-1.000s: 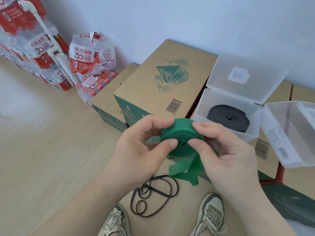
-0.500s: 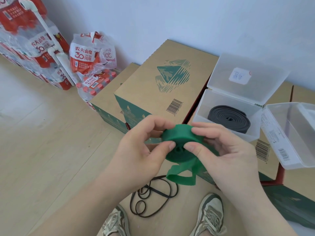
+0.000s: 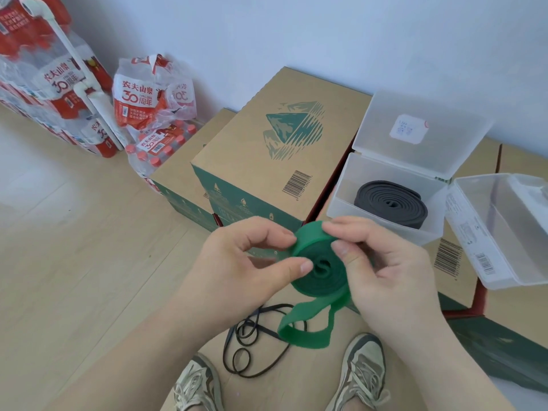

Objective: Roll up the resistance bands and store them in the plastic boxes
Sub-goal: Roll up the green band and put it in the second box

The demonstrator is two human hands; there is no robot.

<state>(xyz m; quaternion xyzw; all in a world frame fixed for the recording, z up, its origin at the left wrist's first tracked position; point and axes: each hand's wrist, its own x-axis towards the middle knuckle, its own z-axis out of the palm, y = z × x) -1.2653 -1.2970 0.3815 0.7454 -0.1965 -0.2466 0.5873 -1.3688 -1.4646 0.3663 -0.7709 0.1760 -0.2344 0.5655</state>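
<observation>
- Green band [image 3: 321,266] is held in the air above the floor, in front of the cardboard carton [image 3: 267,149], wound into a flat coil.
- Left hand [image 3: 249,262]: grip clamped on the coil, thumb on the near face, fingers behind the rim.
- Right hand [image 3: 382,268]: grip also closed on the coil, fingertips curled over its top edge and right side.
- Loose tail [image 3: 308,336] hangs below the coil in a folded loop, not yet wound in.
- Step in hand, as I judge it: finishing the roll. Pinch the coil faces flat with the left thumb so the layers don't telescope. Feed the tail round with the right hand under light tension, with its edges lined up on the coil.
- Risk: rubber springs back, so easing either grip before boxing likely lets the coil unwind.
- Black band [image 3: 391,203] sits rolled in the open box [image 3: 341,197]. The clear box [image 3: 480,229] just to its right looks empty, the likely home for the green one.
- Thin black loops [image 3: 255,345] lie tangled on the floor by the shoes, unrolled.
</observation>
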